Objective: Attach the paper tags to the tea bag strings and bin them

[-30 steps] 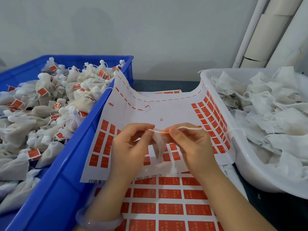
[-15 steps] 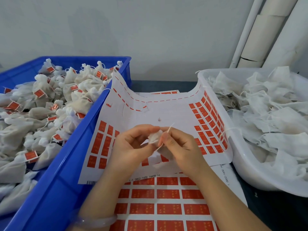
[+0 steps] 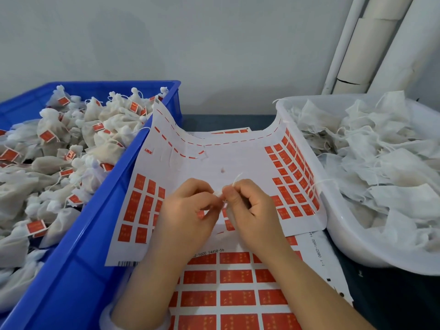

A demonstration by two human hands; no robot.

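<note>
We see both hands meeting over the middle of a curved sheet of red paper tags [image 3: 238, 158]. The left hand [image 3: 188, 210] and the right hand [image 3: 252, 208] have their fingers curled, and the fingertips of both pinch a thin white string [image 3: 238, 176] between them. The string's loose end pokes up above the right hand's knuckles. We cannot make out the tea bag it belongs to, since the fingers hide it. The sheet bows upward at either side: its left edge leans on the rim of a blue crate [image 3: 114, 198], and its right edge lies against a white tub [image 3: 338, 225]. The crate holds a heap of tagged tea bags [image 3: 112, 129], each with a small red tag. The tub holds a pile of plain white bags [image 3: 381, 167] with loose strings. Under the wrists lies a second tag sheet [image 3: 235, 277], flat on the dark bench [image 3: 392, 294]. Pale cardboard tubes [image 3: 366, 48] stand against the wall behind the tub.
</note>
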